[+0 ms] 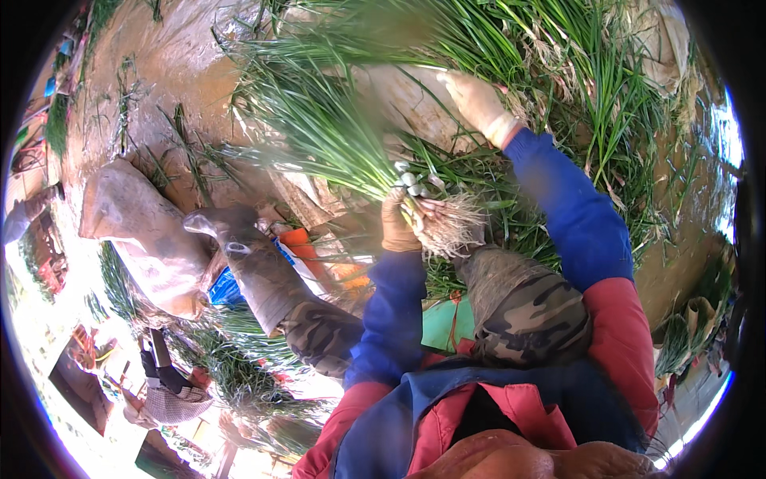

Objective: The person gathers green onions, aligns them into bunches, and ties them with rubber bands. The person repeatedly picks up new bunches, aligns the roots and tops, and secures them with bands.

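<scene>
My left hand [402, 220], in a tan glove with grey fingertips, grips a bunch of leafy alliums [365, 161] that look like green garlic. The bunch's pale roots [446, 224] fan out to the right of the grip, and its long leaves spread to the upper left. My right hand [473, 102], in a pale glove, reaches forward over a dirty whitish sack [407, 108], beside a large pile of the same plants [514, 42]. A thin pale stalk meets its fingertips; whether they hold it cannot be told.
Bent camouflage-clad legs [532, 317] flank the work. Loose leaves [526, 209] litter the ground by the right knee. At left lie a plastic-like sack [143, 233], a blue bag [226, 288] and more plants [239, 371]. Wet muddy ground [173, 66] stretches beyond. Another person [173, 395] is at lower left.
</scene>
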The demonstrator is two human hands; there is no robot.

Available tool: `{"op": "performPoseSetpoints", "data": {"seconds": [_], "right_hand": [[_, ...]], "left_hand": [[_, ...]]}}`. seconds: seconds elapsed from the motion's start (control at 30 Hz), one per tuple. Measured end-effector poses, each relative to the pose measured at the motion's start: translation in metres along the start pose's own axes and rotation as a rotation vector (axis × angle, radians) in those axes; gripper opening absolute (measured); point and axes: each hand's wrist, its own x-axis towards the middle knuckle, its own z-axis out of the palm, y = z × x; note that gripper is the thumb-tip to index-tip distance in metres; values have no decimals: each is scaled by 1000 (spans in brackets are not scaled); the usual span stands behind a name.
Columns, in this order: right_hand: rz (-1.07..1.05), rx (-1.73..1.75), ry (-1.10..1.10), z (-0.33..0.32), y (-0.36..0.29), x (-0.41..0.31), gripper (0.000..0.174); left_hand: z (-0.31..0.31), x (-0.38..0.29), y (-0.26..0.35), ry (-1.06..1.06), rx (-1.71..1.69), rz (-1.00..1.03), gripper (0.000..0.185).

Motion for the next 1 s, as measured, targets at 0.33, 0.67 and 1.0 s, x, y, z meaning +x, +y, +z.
{"op": "performPoseSetpoints", "data": {"seconds": [0.33, 0.67, 1.0], "right_hand": [[-87, -589, -276, 13, 32, 50, 23], [56, -46, -168, 16, -17, -2, 13], [113, 638, -343, -16, -59, -77, 16]], "left_hand": [[13, 6, -2, 24, -46, 25, 31], [6, 3, 4, 44, -73, 35, 30], [16, 17, -5, 67, -102, 78, 34]]}}
